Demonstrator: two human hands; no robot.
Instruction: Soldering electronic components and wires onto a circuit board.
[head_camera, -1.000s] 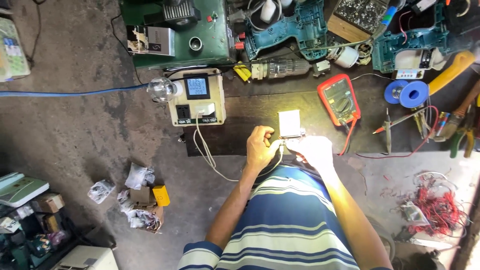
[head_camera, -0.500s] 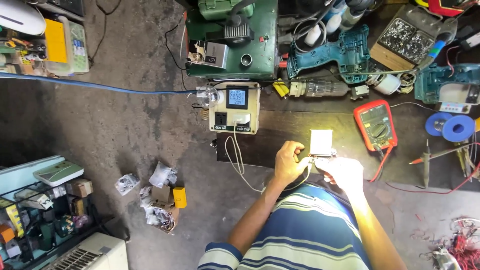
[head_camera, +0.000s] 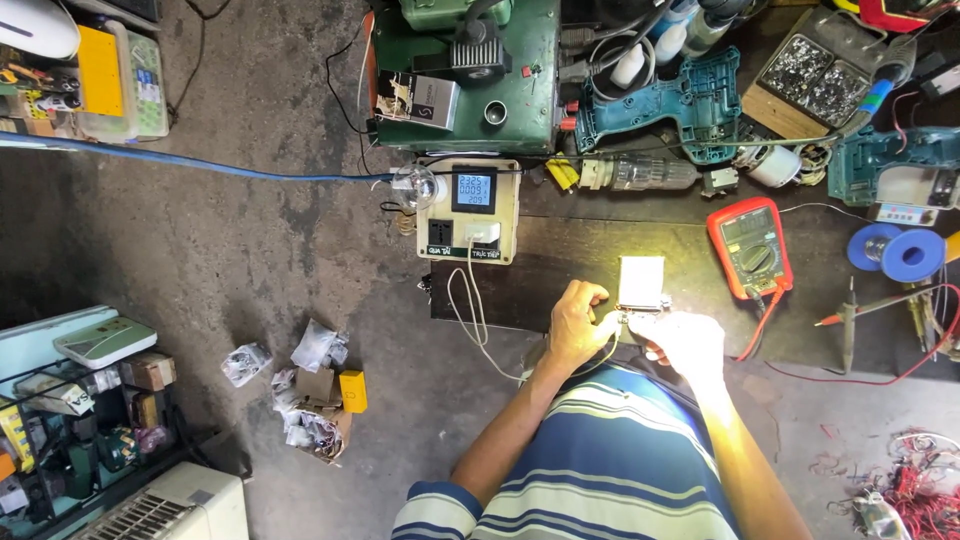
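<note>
My left hand (head_camera: 575, 325) and my right hand (head_camera: 685, 340) meet at the near edge of a small pale rectangular device (head_camera: 641, 282) lying on a dark mat (head_camera: 560, 270). Both hands pinch thin wires (head_camera: 612, 322) at the bottom of that device. A white cord (head_camera: 470, 305) runs from a cream socket box with a meter display (head_camera: 470, 210) toward my left hand. A clear light bulb (head_camera: 414, 185) sits at that box's left side. A red multimeter (head_camera: 750, 245) lies just right of the device.
A green machine (head_camera: 470, 75) stands beyond the socket box. Teal power-tool housings (head_camera: 680, 100), solder spools (head_camera: 895, 250), probes and red leads (head_camera: 850, 325) crowd the right. A blue cable (head_camera: 200, 165) crosses the concrete floor. Small bags and boxes (head_camera: 310, 385) lie at left.
The view has shifted, so everything sits further right and lower in frame. My hands stay together on the wires at the small device.
</note>
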